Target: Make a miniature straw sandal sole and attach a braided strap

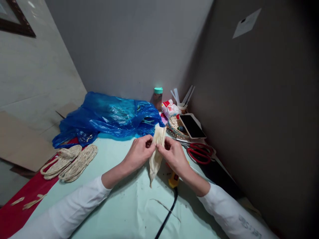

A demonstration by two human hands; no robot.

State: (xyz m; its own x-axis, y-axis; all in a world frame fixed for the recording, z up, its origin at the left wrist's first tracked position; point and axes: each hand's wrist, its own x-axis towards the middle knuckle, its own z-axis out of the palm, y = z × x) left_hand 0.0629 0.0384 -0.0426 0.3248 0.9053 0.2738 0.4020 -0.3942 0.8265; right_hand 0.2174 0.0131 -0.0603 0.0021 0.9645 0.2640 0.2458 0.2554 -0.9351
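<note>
A pale, dry corn husk [157, 156] hangs upright between my hands over the table, wide at its top and narrowing to a point below. My left hand [141, 149] pinches its left edge with thumb and fingers. At the opposite edge, my right hand [174, 154] pinches the husk too, the two thumbs close together near its middle. Below my right hand lies a yellow-and-black corded tool [173, 180], partly hidden by the wrist; its black cable [167, 215] runs to the near edge. Red-handled scissors [201, 153] rest just right of my right hand.
A blue plastic bag [107, 114] fills the back left. Two braided coils [79, 163] lie at the left, near husk scraps [33, 202] on red cloth. At the back right stand a green-lidded jar [158, 98], a woven basket [174, 125] and a phone [193, 126] beside the wall.
</note>
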